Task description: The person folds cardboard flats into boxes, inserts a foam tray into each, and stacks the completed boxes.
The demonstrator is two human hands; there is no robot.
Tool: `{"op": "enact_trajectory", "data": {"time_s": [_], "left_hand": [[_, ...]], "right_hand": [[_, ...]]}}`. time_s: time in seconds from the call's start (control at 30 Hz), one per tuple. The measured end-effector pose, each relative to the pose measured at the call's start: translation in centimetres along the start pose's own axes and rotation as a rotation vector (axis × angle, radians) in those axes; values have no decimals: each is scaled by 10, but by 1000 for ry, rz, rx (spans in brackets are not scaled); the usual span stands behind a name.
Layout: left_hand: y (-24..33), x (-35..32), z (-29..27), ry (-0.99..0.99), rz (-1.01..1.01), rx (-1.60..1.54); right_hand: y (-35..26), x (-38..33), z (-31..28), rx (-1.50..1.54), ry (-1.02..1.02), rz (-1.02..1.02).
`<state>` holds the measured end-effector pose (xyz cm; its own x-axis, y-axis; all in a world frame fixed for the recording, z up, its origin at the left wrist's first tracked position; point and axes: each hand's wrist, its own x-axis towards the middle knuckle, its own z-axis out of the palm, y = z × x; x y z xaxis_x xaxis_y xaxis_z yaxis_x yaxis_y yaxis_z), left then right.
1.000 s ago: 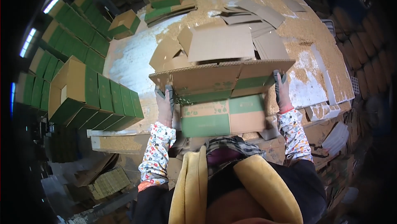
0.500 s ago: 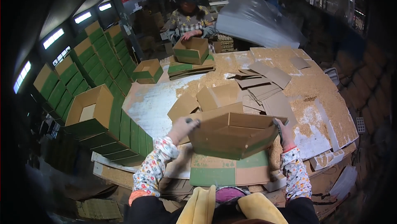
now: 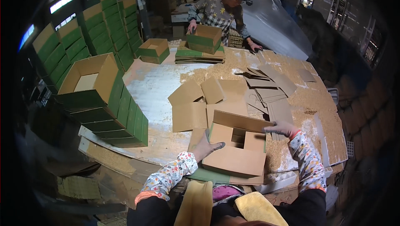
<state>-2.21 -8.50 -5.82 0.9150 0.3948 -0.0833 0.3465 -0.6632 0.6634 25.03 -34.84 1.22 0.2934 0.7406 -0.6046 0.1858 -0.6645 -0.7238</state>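
A brown cardboard box (image 3: 235, 161) with green on its outside sits right in front of me, its far flap upright and the other flaps folded in around a dark gap. My left hand (image 3: 204, 147) is at its left side, the thumb over the edge and the fingers along the wall. At the far right corner, the fingertips of my right hand (image 3: 283, 129) close on the end of the raised flap (image 3: 241, 121). Dark fingertip coverings show on both hands. Beneath the box lies a flat green-and-brown carton sheet (image 3: 214, 175).
Loose cardboard pieces (image 3: 189, 115) and darker flat sheets (image 3: 271, 86) lie across the worn table (image 3: 154, 96). Stacked green boxes (image 3: 125, 113) rise at left. Across the table a co-worker (image 3: 216, 11) touches an open box (image 3: 204, 38) on flattened cartons (image 3: 198, 57). A plastic-covered pile (image 3: 271, 26) stands behind.
The box has come down onto the sheet in front of me and turned, now showing folded flaps. My right hand has shifted to its far corner. The co-worker's hands have moved apart.
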Motion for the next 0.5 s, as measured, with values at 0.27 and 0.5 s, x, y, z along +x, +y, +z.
{"op": "enact_trajectory", "data": {"time_s": [0.27,0.5], "left_hand": [[-64,7,47,83,-274,-213],[-12,-11,7,-80,412,-219]], "right_hand": [[27,-31,175,-1010,723,-443],[57,-27,92,1518,140,-595]]}}
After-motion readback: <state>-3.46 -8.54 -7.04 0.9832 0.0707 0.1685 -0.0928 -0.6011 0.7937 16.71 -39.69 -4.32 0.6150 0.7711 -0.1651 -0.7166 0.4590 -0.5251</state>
